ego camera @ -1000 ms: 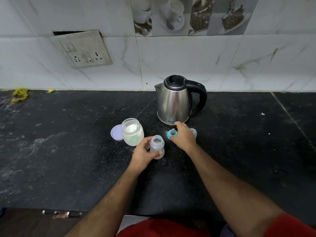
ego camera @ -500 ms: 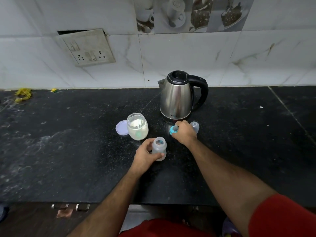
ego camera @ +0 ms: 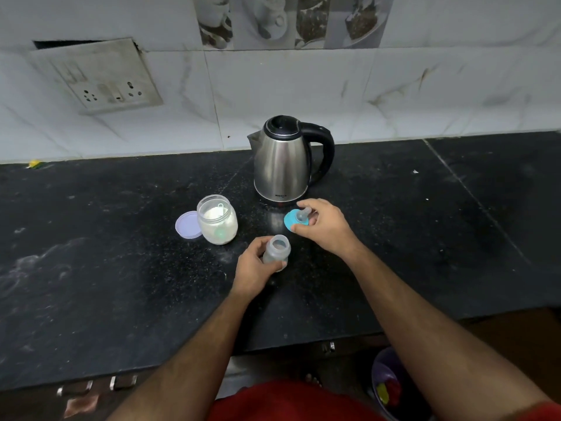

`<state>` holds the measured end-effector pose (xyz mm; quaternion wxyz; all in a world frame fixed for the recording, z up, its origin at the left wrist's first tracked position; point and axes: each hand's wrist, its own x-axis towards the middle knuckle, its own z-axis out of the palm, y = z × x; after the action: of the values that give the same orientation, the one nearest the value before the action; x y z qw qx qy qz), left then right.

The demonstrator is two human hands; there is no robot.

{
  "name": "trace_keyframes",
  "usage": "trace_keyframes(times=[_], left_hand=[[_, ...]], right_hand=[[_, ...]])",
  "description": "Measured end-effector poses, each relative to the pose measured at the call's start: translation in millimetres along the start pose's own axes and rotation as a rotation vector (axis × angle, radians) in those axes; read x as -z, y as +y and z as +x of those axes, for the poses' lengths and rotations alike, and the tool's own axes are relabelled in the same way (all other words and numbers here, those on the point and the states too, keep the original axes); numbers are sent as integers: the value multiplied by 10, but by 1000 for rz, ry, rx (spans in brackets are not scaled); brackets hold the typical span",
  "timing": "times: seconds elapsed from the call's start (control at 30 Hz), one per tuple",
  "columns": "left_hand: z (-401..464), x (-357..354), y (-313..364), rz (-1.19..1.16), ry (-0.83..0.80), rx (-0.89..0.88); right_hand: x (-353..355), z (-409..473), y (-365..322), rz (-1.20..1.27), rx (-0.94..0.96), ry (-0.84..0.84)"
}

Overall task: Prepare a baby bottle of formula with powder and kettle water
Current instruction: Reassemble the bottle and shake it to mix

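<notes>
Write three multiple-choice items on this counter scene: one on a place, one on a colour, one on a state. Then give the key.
1. Where is the jar lid?
A. on the jar
B. on the counter, left of the jar
C. on the kettle

2. What colour is the collar of the teat?
A. red
B. yellow
C. blue

3. How is the bottle?
A. open, no teat on it
B. capped
C. lying on its side

Key: B, the lid lies flat beside the jar; C, the ring in the right hand is blue; A, the bottle's mouth gapes while the left hand holds it.
</notes>
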<state>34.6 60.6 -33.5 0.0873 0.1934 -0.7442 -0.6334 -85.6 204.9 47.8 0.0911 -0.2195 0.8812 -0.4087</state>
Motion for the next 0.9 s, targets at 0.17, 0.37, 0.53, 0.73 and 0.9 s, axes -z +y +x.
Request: trace_keyframes(times=[0.17,0.37,0.53,0.73,0.9], left_hand=[[85,-28,-7,-59,-19,-8],[151,47,-105,-58,-44,5],[159,60,-114,-58,-62,9],[160,61,-116,-71,-69,12],[165,70,-129,-57,-67,-2]], right_hand=[[-18,-55,-112,-100,84,-75],[-110,-110,-272,-210,116,-247],[-196,-103,-390,-344,135,-318],[-196,-98,-392,-405,138,-328],[-259,-89,-418,-446,131,-306]])
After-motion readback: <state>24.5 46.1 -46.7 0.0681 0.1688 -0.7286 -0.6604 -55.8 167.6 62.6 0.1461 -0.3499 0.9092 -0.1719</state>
